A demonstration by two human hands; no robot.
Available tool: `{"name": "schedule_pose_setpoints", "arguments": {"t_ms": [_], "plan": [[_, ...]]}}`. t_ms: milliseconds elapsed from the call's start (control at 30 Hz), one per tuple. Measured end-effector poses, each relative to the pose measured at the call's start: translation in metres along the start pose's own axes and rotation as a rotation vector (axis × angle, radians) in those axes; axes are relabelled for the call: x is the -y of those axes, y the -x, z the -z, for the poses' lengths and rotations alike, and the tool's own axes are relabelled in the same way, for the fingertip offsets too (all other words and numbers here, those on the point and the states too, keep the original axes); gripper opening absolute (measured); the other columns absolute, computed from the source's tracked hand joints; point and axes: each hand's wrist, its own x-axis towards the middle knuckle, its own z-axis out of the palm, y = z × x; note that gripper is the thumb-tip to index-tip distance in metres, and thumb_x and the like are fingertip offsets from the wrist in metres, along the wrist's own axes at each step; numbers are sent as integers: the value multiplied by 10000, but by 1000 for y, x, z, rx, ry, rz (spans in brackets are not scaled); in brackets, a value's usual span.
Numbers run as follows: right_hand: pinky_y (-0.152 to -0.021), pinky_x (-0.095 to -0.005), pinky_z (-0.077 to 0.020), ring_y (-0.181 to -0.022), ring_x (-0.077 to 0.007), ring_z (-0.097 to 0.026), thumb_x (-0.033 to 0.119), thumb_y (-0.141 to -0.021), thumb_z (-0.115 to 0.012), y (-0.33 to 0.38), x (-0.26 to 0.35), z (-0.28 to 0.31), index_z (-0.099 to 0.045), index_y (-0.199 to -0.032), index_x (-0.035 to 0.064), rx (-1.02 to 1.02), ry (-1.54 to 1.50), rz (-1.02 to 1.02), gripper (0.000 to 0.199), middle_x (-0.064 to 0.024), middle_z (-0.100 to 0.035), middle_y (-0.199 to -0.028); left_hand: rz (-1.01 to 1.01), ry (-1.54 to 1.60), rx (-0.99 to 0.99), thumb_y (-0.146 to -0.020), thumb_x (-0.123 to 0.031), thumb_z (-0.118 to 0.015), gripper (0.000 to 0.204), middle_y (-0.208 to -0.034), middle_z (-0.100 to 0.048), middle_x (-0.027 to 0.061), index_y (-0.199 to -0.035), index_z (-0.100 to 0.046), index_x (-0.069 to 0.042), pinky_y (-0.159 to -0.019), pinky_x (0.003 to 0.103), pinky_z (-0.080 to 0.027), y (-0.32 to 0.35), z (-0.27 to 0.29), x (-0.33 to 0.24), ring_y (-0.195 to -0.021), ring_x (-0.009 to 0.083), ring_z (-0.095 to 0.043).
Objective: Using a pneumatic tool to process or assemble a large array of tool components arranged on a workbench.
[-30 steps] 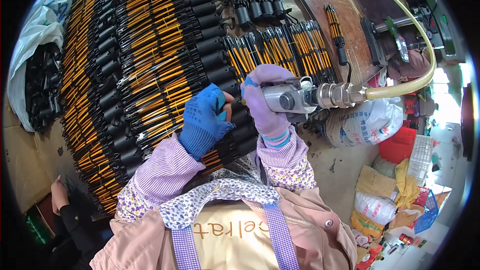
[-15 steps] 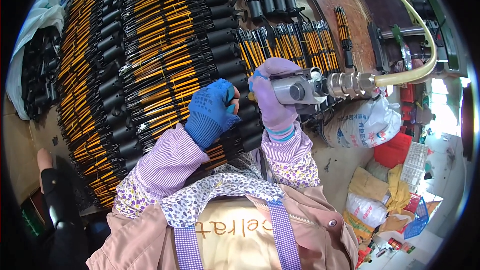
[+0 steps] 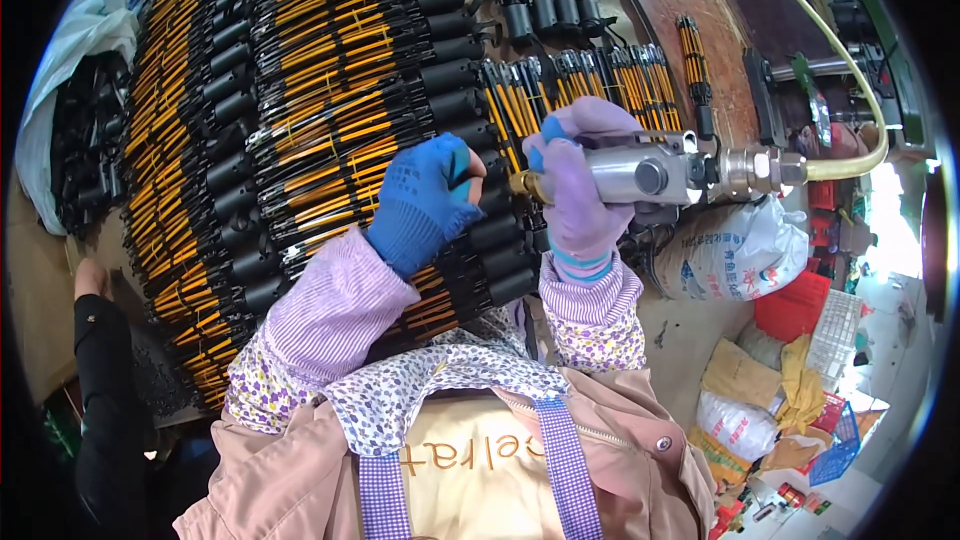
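My right hand [image 3: 580,190], in a purple glove, grips a silver pneumatic tool [image 3: 640,175] held sideways, its brass tip [image 3: 522,183] pointing left. A yellow air hose [image 3: 850,90] runs from the tool's metal coupling [image 3: 765,168] up to the right. In a blue glove, my left hand [image 3: 425,200] is closed right in front of the tip, fingers pinched together on something too small to make out. Both hands hover over a big stack of orange-and-black rods with black end caps [image 3: 320,110].
More rods lie in short rows [image 3: 590,70] on the brown bench beyond my hands. A bag of black parts [image 3: 80,140] sits at the left. A white sack [image 3: 730,255], a red container [image 3: 790,305] and other bags stand at the right. Another person's arm [image 3: 100,360] shows at lower left.
The view has shifted slightly. My left hand has drawn closer to the tool's tip, and the tool sits a little lower over the stack.
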Motion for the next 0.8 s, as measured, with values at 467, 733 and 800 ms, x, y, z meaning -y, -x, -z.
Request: {"name": "schedule_pose_setpoints", "arguments": {"t_ms": [467,733,800], "plan": [[-638,-232,-489,-679,-116,-563,-42,-714,-613,-29,-7,-2,-604,-1010,7,-16,24,204,299,-55,-632,-843,-135,-339,74,-681,-72,-662,115,-764,-581,53,-777,-601,-92,-620,343,-467,-30,-8,-5,-642,242,-560],[-670,-242,-487,-717,-126,-562,-47,-713,-608,-35,-19,7,-598,-975,10,17,-30,175,268,-65,-624,-897,-198,-191,66,-657,-71,-740,275,-777,-615,72,-894,-608,-30,-598,309,-460,-36,-15,3,-603,216,-522],[-673,-243,-486,-721,-127,-561,-48,-714,-608,-33,-19,7,-597,-972,11,29,-25,169,265,-67,-623,-903,-179,-183,83,-661,-68,-725,249,-782,-609,69,-880,-607,-45,-608,314,-464,-35,-14,3,-617,223,-535]]}}
